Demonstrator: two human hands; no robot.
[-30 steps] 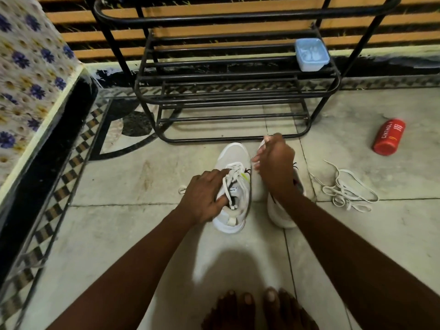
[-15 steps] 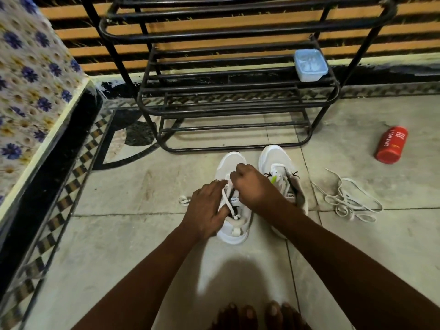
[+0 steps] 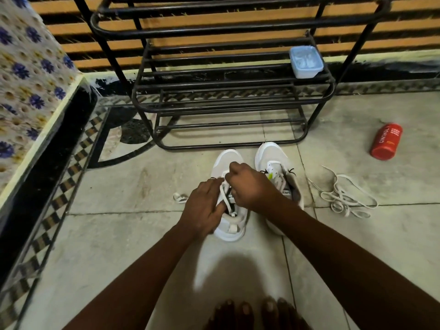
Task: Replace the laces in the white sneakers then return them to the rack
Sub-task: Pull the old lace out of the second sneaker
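Observation:
Two white sneakers stand side by side on the tiled floor, toes toward the black metal rack [image 3: 228, 103]. On the left sneaker [image 3: 228, 163] both hands work at a white lace [image 3: 225, 194]. My left hand [image 3: 204, 206] presses against that shoe's side with fingers on the lace. My right hand [image 3: 250, 184] is closed on the lace over the tongue. The right sneaker [image 3: 273, 156] stands unlaced, partly hidden by my right forearm. A lace end [image 3: 179, 198] lies left of the shoe. A loose tangle of off-white laces [image 3: 345, 196] lies on the floor to the right.
A red cylindrical bottle [image 3: 387, 141] lies on the floor at the right. A pale blue lidded box [image 3: 306, 61] sits on the rack's middle shelf. A flower-patterned cloth [image 3: 26, 79] covers a raised ledge at left. My bare toes [image 3: 252, 313] show at the bottom.
My right hand came down from above the right sneaker to the left sneaker's tongue and closed on the lace. The right sneaker is now uncovered. The view tilted slightly.

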